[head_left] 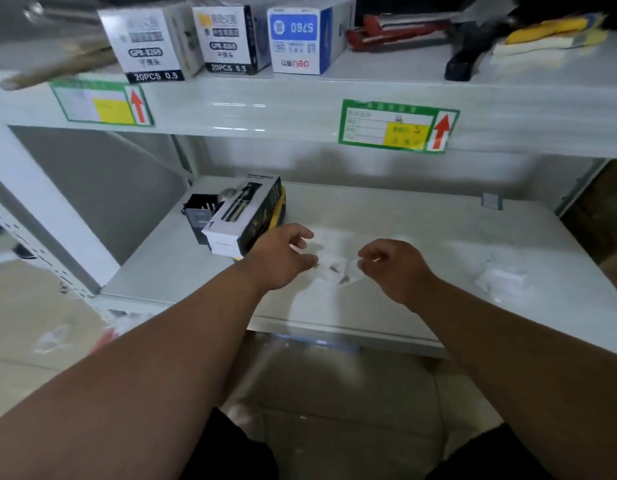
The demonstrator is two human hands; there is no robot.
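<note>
A small clear plastic bag (336, 270) with tiny dark metal pieces inside lies on the lower white shelf (421, 237), between my two hands. My right hand (392, 268) has its fingers curled and pinches the bag's right edge. My left hand (283, 256) hovers at the bag's left edge with relaxed fingers. Its fingertips reach the plastic, and the thumb is raised above them. Blur hides what the pieces in the bag are.
A black-and-white product box (246, 216) lies on a yellow item beside a black holder (199, 213), just left of my left hand. Another crumpled clear bag (504, 280) lies at the right. The upper shelf carries pen-refill boxes (151, 39), a blue-and-white box (302, 36) and tools (404, 27).
</note>
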